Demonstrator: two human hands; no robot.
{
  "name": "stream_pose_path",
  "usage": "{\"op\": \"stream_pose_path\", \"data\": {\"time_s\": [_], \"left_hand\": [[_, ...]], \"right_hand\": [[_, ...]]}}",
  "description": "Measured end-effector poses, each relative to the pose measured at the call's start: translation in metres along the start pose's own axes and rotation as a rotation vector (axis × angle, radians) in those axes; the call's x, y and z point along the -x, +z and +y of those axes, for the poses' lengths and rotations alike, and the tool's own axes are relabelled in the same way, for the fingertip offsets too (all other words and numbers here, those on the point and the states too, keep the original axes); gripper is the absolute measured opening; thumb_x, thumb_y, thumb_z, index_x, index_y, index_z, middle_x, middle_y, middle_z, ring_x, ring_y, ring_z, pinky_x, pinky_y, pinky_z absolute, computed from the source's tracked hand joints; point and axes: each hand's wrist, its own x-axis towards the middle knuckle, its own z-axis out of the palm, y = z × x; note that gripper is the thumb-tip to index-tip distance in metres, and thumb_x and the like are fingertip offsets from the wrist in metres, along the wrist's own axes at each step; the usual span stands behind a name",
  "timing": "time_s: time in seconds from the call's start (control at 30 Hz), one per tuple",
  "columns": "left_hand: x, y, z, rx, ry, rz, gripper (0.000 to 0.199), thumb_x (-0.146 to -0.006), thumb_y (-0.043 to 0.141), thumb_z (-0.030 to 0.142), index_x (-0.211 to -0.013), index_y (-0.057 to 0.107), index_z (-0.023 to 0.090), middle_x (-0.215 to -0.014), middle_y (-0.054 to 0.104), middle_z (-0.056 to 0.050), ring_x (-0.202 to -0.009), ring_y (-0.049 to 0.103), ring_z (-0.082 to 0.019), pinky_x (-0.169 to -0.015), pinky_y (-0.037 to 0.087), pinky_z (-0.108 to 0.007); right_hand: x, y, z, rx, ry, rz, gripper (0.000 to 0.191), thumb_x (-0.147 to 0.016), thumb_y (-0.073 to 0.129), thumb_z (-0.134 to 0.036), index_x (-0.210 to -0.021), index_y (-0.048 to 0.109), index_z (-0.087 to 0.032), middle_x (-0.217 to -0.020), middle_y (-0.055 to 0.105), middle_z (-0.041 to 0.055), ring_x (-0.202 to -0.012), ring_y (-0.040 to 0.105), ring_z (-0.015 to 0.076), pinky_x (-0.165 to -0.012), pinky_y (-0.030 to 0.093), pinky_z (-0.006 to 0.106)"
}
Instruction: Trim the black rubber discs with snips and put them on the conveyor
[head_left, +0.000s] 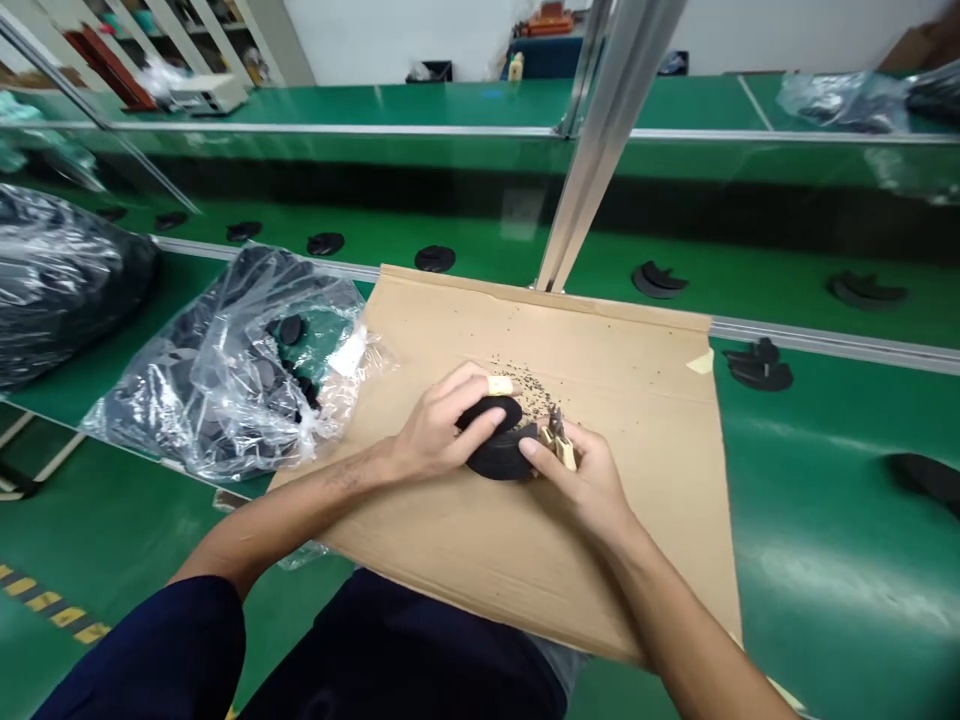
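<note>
My left hand (450, 418) is closed on a round black part (501, 450), thumb on top, with a pale wrap around one finger. The part seems to be made of a disc and a curved piece below it. Held in my right hand (585, 475) is a pair of small cutting pliers (556, 438) with pale yellow handles, jaws pointing away from me. My right thumb rests at the right edge of the black part. Small black scraps (529, 385) are scattered just beyond my hands on a cardboard sheet (450, 540).
A clear plastic bag (225, 370) with black pieces lies left, beside a bulging dark bag (60, 280). More black parts (435, 259) sit along the green surface behind, and another (759, 365) lies right of the cardboard. A metal post (592, 150) rises behind the cardboard.
</note>
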Motion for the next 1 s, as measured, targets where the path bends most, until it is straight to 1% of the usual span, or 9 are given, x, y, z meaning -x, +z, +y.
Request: {"op": "stream_pose_path", "data": {"time_s": [0.07, 0.17, 0.27, 0.37, 0.47, 0.53, 0.67, 0.8, 1.0], "left_hand": [[0.007, 0.012, -0.006, -0.037, 0.045, 0.029, 0.023, -0.100, 0.056, 0.029, -0.117, 0.065, 0.016, -0.100, 0.067, -0.008, -0.093, 0.063, -0.018, -0.082, 0.057, -0.031], [0.017, 0.021, -0.015, -0.099, 0.117, 0.070, 0.024, -0.099, 0.057, 0.032, -0.117, 0.064, 0.018, -0.102, 0.064, -0.009, -0.092, 0.062, -0.018, -0.080, 0.057, -0.033], [0.022, 0.022, -0.021, -0.044, 0.144, 0.027, 0.024, -0.100, 0.056, 0.031, -0.118, 0.063, 0.017, -0.118, 0.061, -0.013, -0.101, 0.064, -0.019, -0.085, 0.060, -0.034], [0.024, 0.021, -0.021, 0.036, 0.105, -0.028, 0.023, -0.101, 0.054, 0.030, -0.118, 0.061, 0.016, -0.128, 0.058, -0.015, -0.105, 0.066, -0.019, -0.090, 0.061, -0.035], [0.025, 0.020, -0.019, 0.061, 0.072, -0.057, 0.023, -0.102, 0.052, 0.029, -0.119, 0.060, 0.017, -0.122, 0.062, -0.013, -0.111, 0.066, -0.020, -0.094, 0.060, -0.036], [0.025, 0.020, -0.019, 0.050, 0.077, -0.065, 0.023, -0.102, 0.051, 0.029, -0.120, 0.060, 0.018, -0.118, 0.065, -0.012, -0.111, 0.066, -0.020, -0.094, 0.061, -0.035], [0.026, 0.019, -0.019, -0.017, 0.132, -0.057, 0.021, -0.102, 0.053, 0.028, -0.118, 0.061, 0.018, -0.114, 0.068, -0.010, -0.106, 0.069, -0.019, -0.089, 0.062, -0.030], [0.025, 0.019, -0.019, -0.072, 0.190, -0.039, 0.018, -0.101, 0.054, 0.028, -0.115, 0.062, 0.018, -0.110, 0.071, -0.009, -0.100, 0.071, -0.017, -0.084, 0.063, -0.028], [0.026, 0.020, -0.018, -0.082, 0.158, -0.045, 0.020, -0.103, 0.052, 0.030, -0.116, 0.061, 0.018, -0.109, 0.070, -0.009, -0.096, 0.071, -0.016, -0.078, 0.062, -0.025]], "right_hand": [[0.002, 0.001, -0.002, 0.029, 0.012, 0.004, 0.051, -0.076, 0.075, -0.067, -0.071, 0.055, -0.020, -0.064, 0.046, -0.0033, -0.059, 0.040, 0.0119, -0.056, 0.039, 0.026], [0.004, 0.002, -0.004, 0.071, 0.008, 0.005, 0.051, -0.078, 0.074, -0.065, -0.068, 0.053, -0.020, -0.064, 0.043, -0.0039, -0.060, 0.037, 0.0115, -0.057, 0.039, 0.026], [0.006, 0.003, -0.003, 0.104, 0.017, -0.002, 0.047, -0.082, 0.073, -0.060, -0.068, 0.051, -0.021, -0.065, 0.042, -0.0039, -0.061, 0.038, 0.0119, -0.058, 0.038, 0.026], [0.006, 0.003, -0.002, 0.135, 0.018, -0.007, 0.045, -0.085, 0.071, -0.056, -0.068, 0.050, -0.021, -0.065, 0.040, -0.0040, -0.061, 0.037, 0.0118, -0.058, 0.037, 0.026], [0.005, 0.003, -0.001, 0.166, 0.022, -0.018, 0.045, -0.086, 0.070, -0.057, -0.067, 0.050, -0.021, -0.065, 0.041, -0.0035, -0.061, 0.038, 0.0121, -0.057, 0.038, 0.026], [0.006, 0.003, -0.001, 0.186, 0.028, -0.019, 0.045, -0.085, 0.069, -0.058, -0.068, 0.052, -0.020, -0.065, 0.042, -0.0030, -0.062, 0.039, 0.0125, -0.058, 0.038, 0.026], [0.006, 0.003, -0.001, 0.204, 0.043, -0.021, 0.046, -0.085, 0.069, -0.060, -0.070, 0.054, -0.020, -0.067, 0.044, -0.0023, -0.064, 0.040, 0.0128, -0.059, 0.039, 0.027], [0.006, 0.003, -0.003, 0.196, 0.048, -0.039, 0.048, -0.084, 0.069, -0.062, -0.069, 0.053, -0.020, -0.065, 0.042, -0.0031, -0.062, 0.038, 0.0125, -0.059, 0.039, 0.027], [0.004, 0.004, -0.004, 0.208, -0.003, -0.031, 0.049, -0.085, 0.068, -0.064, -0.069, 0.052, -0.021, -0.066, 0.041, -0.0032, -0.062, 0.038, 0.0124, -0.059, 0.038, 0.027]]}}
